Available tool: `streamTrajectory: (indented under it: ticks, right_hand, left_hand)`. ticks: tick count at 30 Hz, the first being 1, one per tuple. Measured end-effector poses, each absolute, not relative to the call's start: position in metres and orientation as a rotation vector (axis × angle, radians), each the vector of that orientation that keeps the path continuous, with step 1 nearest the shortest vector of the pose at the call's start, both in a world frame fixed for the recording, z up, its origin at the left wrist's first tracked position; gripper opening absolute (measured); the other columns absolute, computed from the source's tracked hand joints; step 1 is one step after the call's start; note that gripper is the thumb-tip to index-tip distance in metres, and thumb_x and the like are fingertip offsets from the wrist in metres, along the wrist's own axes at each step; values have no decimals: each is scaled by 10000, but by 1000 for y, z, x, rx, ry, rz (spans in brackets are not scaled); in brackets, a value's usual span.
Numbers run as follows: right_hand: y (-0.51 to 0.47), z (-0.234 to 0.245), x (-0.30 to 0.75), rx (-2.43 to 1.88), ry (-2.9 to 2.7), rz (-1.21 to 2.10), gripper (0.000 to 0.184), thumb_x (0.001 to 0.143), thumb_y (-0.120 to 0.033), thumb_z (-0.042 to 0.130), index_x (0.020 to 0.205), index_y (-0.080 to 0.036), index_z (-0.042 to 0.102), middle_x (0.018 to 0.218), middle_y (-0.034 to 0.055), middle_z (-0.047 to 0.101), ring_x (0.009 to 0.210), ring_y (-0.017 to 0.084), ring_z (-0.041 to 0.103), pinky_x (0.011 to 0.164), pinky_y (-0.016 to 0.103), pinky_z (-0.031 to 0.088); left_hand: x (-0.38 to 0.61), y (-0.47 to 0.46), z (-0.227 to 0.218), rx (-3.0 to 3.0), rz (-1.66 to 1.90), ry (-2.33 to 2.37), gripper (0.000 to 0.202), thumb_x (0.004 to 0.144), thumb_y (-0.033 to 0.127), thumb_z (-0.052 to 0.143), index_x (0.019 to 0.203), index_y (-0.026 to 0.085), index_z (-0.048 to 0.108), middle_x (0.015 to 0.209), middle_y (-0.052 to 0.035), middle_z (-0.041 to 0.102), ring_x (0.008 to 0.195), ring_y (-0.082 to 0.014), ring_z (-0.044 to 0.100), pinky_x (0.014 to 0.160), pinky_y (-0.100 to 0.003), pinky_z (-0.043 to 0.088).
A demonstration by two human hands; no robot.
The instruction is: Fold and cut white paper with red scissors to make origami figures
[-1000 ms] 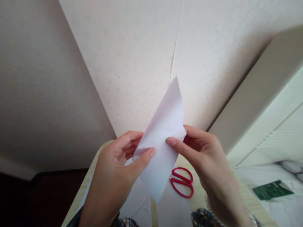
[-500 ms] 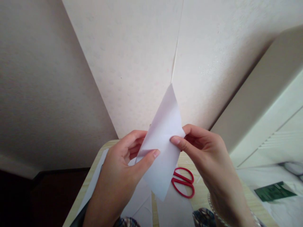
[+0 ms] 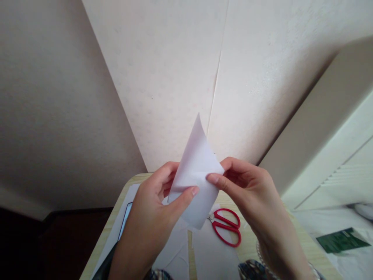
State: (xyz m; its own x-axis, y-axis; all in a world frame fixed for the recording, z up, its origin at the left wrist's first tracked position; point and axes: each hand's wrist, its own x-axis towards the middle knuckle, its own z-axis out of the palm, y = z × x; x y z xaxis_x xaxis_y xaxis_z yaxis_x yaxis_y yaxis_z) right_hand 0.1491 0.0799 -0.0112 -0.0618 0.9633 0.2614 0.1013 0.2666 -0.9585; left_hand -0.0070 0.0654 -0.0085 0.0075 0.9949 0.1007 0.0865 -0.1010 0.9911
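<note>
A white sheet of paper is held up in the air above a small wooden table, folded into a narrow pointed shape with its tip up. My left hand pinches its left edge between thumb and fingers. My right hand pinches its right edge the same way. Both hands are closed on the paper. Red-handled scissors lie on the table just below my right hand.
More white paper sheets lie flat on the table under my hands. A dark phone or tablet edge shows at the table's left. A green booklet lies on white bedding at the right. Pale walls meet in a corner behind.
The paper has come lower and looks shorter and narrower, its top tip curled. Both hands have kept their pinch and sit closer together. The view has tilted down slightly.
</note>
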Motion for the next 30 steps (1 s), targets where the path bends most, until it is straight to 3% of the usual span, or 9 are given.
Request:
streamTrajectory:
  ticks: [3,9,12,14,18,20,25,30]
  right_hand:
    - [78,-10,147,-1042,-1460,1026,188,752,-274,695,621,-187,594,620,-6,618,605,129,549,538,234,423]
    - [75,-7,147,-1044,-1502,1014,208,759,-279,691,604,-187,586,596,-12,594,576,119,524,500,224,392]
    - [74,-8,149,-1065,-1530,995,217,767,-294,690,612,-187,582,602,-13,588,589,120,515,508,227,385]
    - [75,-9,149,-1080,-1552,969,206,772,-282,687,620,-186,586,597,-20,581,588,116,506,515,226,375]
    - [77,-8,147,-1097,-1614,948,183,778,-245,675,629,-183,588,594,-32,567,584,107,493,546,232,372]
    - [77,-8,146,-1090,-1658,955,196,783,-248,672,622,-183,579,595,-34,555,589,108,490,559,237,372]
    - [76,-7,146,-1062,-1727,965,245,794,-266,670,600,-191,542,580,-41,522,581,112,477,542,242,347]
    - [76,-10,147,-1083,-1785,903,255,803,-263,661,595,-193,532,577,-38,526,576,116,484,540,246,340]
  left_hand:
    - [-5,63,-8,1310,1260,1248,249,710,228,718,952,197,666,772,-10,737,723,-202,689,609,-258,530]
    - [-6,61,-6,1180,1358,1241,107,704,282,718,713,182,681,597,6,685,549,-156,622,473,-205,456]
    - [-11,63,-7,1244,1382,1221,222,760,333,664,604,176,651,531,14,636,477,-130,571,421,-188,413]
    - [-13,64,-8,1242,1385,1197,194,759,324,669,632,177,667,539,15,643,486,-134,588,434,-191,435]
    - [-13,64,-6,1140,1452,1159,112,701,235,735,801,196,702,688,3,726,613,-159,674,603,-231,541]
    - [-14,64,-6,1142,1490,1163,134,681,235,759,801,207,705,697,5,732,624,-155,675,582,-213,533]
    - [-18,65,-10,1196,1665,1257,151,726,303,721,609,213,688,533,40,651,483,-105,553,426,-169,416]
    - [-19,67,-11,1215,1751,1248,40,708,205,733,743,223,727,659,29,714,581,-122,623,530,-184,501]
